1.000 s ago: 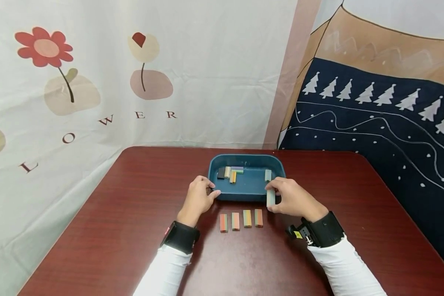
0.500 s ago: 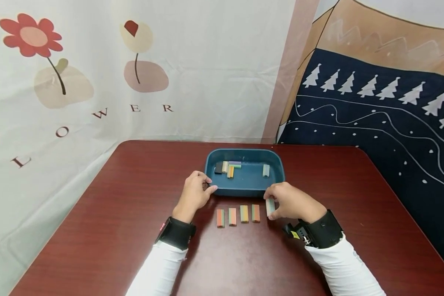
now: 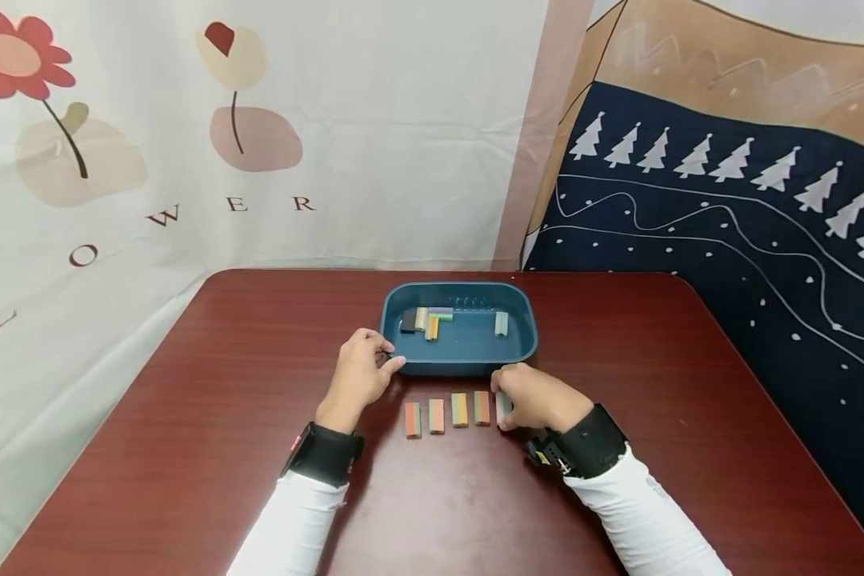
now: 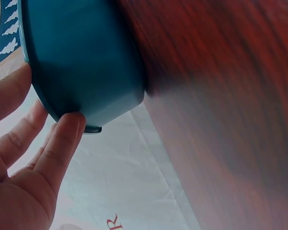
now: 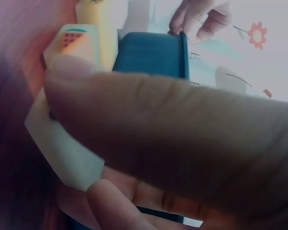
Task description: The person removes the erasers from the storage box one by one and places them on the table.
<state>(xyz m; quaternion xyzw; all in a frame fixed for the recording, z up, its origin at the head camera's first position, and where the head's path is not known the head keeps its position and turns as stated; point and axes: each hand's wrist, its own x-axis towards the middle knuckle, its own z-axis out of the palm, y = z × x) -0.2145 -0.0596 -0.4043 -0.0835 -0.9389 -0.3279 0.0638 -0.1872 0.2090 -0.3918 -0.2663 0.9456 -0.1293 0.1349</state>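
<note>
My left hand (image 3: 356, 372) holds the near left corner of a dark teal tray (image 3: 439, 368), pinching its rim between thumb and fingers. In the left wrist view, fingertips (image 4: 70, 125) lie against the tray's outer wall. My right hand (image 3: 543, 400) pinches a small pale green block (image 3: 502, 406) upon the table, just in front of the tray. The right wrist view shows that pale block (image 5: 65, 143) as many-sided, partly hidden behind the thumb. Directly left of it begins a row of several small striped blocks, the closest an orange-and-green one (image 3: 482, 408).
Inside the tray lie a black block (image 3: 408, 322), a cream block (image 3: 421, 319), a yellow-orange block (image 3: 432, 328), a purple-and-green block (image 3: 441, 314) and, apart on the right, a pale block (image 3: 501, 323). Patterned cloths hang behind the reddish-brown table (image 3: 259, 320).
My right hand has brought the pale green block from the tray's near edge down to the right end of the row. The left hand keeps its hold on the tray. The head view has shifted.
</note>
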